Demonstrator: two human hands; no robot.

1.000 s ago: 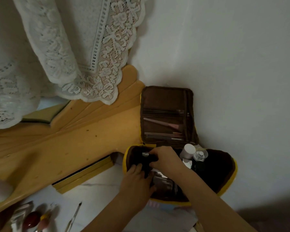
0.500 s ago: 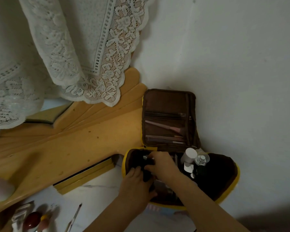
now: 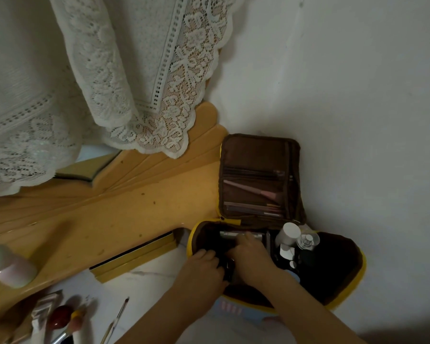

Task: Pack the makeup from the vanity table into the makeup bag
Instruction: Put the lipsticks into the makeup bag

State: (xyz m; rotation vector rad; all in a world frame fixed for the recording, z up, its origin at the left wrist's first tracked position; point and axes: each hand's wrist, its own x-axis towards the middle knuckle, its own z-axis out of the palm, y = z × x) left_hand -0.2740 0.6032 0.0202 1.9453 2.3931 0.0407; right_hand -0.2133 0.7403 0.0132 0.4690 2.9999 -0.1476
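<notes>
The makeup bag, brown inside with yellow trim, stands open against the wall. Its lid leans back and holds pink brushes in its pockets. Both my hands reach into the bag's left half. My left hand and my right hand close from either side on a dark makeup item, mostly hidden between them. My right fingertips touch a silver-edged flat case. A white bottle and a clear glass bottle stand in the right half.
On the white marble top at lower left lie a thin brush, a red round item and more makeup. A wooden mirror frame with a lace cloth rises behind. A pale jar stands far left.
My hands have sunk a little deeper into the bag and the dark item now sits lower between them. The silver-edged case behind my right fingers has come into view.
</notes>
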